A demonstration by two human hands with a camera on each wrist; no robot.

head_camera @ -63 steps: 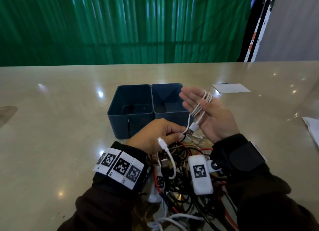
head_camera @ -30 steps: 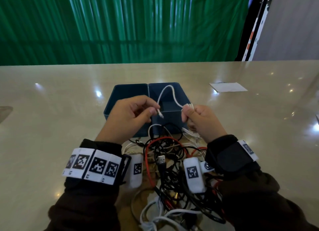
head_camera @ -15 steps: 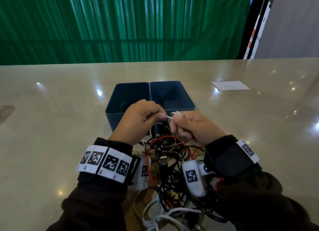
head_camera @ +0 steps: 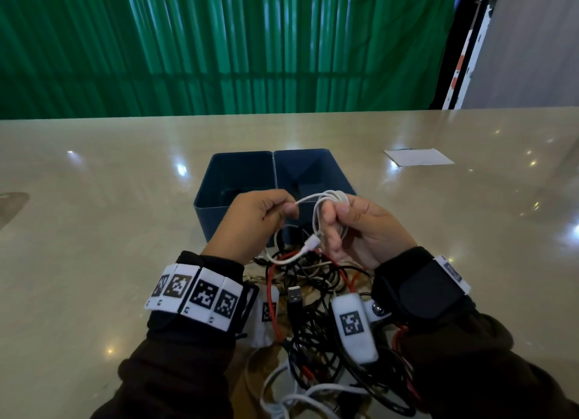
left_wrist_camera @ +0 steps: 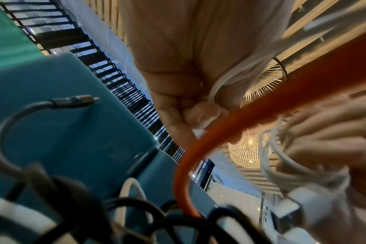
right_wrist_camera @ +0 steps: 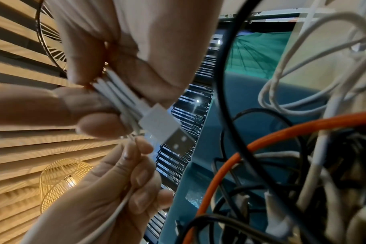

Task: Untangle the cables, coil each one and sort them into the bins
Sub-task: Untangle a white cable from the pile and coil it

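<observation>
Both hands' grip holds the unbranded white cable (head_camera: 326,199): right hand (head_camera: 363,227) the coil, left hand (head_camera: 253,221) its end.

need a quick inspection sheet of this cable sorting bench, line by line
surface: glossy beige table, light spots reflected.
job's things: two dark blue bins side by side; contents too dark to tell.
clutter: white paper at far right.
grippers: left hand pinches the white cable's free end; right hand grips the looped white cable, plug sticking out.
cables: tangled pile of black, red and white cables between the wrists, in front of the bins.
surroundings: green curtain behind the table.
</observation>
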